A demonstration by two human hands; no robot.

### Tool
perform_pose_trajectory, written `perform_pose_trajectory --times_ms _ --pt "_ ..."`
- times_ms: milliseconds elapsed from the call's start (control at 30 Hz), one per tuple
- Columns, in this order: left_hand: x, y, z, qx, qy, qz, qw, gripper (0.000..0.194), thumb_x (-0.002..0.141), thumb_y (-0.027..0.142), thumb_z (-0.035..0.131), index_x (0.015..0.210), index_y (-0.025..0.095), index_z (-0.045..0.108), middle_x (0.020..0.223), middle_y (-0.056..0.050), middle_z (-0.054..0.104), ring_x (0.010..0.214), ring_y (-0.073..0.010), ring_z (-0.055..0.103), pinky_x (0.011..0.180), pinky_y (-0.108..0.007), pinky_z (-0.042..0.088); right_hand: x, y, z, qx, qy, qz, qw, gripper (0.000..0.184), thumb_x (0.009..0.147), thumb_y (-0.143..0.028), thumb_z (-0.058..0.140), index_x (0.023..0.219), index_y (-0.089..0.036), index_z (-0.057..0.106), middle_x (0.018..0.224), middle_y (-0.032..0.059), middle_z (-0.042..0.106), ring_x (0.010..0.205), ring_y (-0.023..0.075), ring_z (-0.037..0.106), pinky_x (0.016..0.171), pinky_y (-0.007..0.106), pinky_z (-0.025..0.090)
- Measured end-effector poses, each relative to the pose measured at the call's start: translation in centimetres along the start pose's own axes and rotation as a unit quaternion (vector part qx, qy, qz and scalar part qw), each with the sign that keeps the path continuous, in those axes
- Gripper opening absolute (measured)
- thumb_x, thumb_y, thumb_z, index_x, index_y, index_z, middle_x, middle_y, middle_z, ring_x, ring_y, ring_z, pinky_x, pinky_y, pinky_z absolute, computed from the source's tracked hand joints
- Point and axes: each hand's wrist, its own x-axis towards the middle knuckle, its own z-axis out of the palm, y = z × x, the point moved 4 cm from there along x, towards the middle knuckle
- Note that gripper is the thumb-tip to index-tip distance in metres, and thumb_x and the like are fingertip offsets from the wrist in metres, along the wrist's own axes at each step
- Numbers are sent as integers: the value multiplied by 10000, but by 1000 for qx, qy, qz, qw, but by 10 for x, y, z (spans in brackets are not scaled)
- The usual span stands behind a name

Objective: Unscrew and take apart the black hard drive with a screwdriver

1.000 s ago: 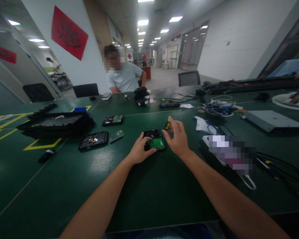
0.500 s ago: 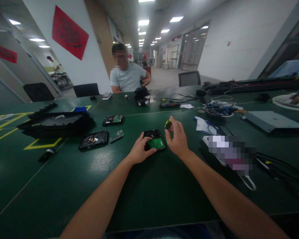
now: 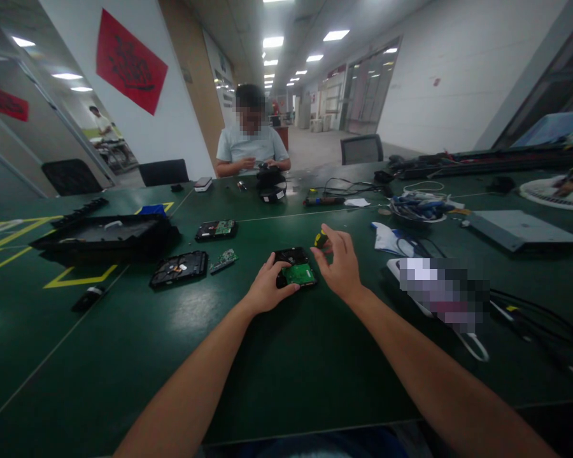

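- Hard drive [image 3: 292, 256], black with a green circuit board [image 3: 302, 274] on its near part: lies flat on the green table [image 3: 291, 369], at the middle of the frame.
- Left hand [image 3: 268, 287]: fingers and thumb spread across the drive's left and near edges, gripping it against the table.
- Right hand [image 3: 340, 264]: just right of the drive, thumb and fingers closed around a yellow-and-black tool [image 3: 320, 239]; the tool's lower end is too unclear to make out.
- Left of centre: a small loose circuit board [image 3: 224, 261], a black drive casing [image 3: 179, 270] beside it, and a second drive [image 3: 216, 229] above them.
- Farther left: a large black tray [image 3: 105, 233].
- Right of centre: a blue-and-white packet [image 3: 386, 236], with a white-edged object below it, its top blurred out.
- Far right: a flat grey metal box [image 3: 525, 229].
- Upper centre: a person [image 3: 253, 147] in a light shirt, seated across the table, both hands raised near its far edge.
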Motion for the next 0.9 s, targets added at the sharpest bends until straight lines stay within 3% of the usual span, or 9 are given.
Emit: perform_pose_trajectory --times_ms 167,400,567,767,900 --pt "0 1 -1 -25 7 1 1000 587 840 482 816 1340 244 620 1683 -172 396 1633 -361 179 1274 -595 278 0 -1 1 -1 -13 -3 1000 594 1040 -267 471 1619 -262 340 1311 151 572 1107 277 644 944 495 617" --pt "0 1 -1 -20 7 1 1000 589 848 460 811 1353 226 618 1666 -189 417 1635 -356 176 1274 -587 281 -1 0 1 4 -3 0 1000 574 1026 -322 556 1577 -264 407 1233 133 589 994 260 652 839 460 645" --pt "0 0 -1 -24 8 -1 1000 599 836 486 818 1345 235 624 1662 -179 426 1632 -359 186 1275 -587 280 -1 -1 2 1 -8 -4 1000 597 1037 -264 476 1619 -261 344 1323 157 582 1093 277 651 933 499 626" --pt "0 0 -1 -22 8 -2 1000 597 838 486 816 1346 243 620 1678 -172 404 1629 -365 197 1274 -592 282 0 -1 0 6 -6 8 1000 585 1020 -310 562 1581 -285 396 1231 123 583 936 234 659 761 424 661" --pt "0 0 -1 -18 6 0 1000 587 852 466 805 1356 234 613 1677 -181 402 1636 -352 171 1278 -578 277 0 -4 0 2 -7 -12 1000 611 1032 -255 504 1619 -272 339 1297 143 573 1044 253 659 874 457 651"
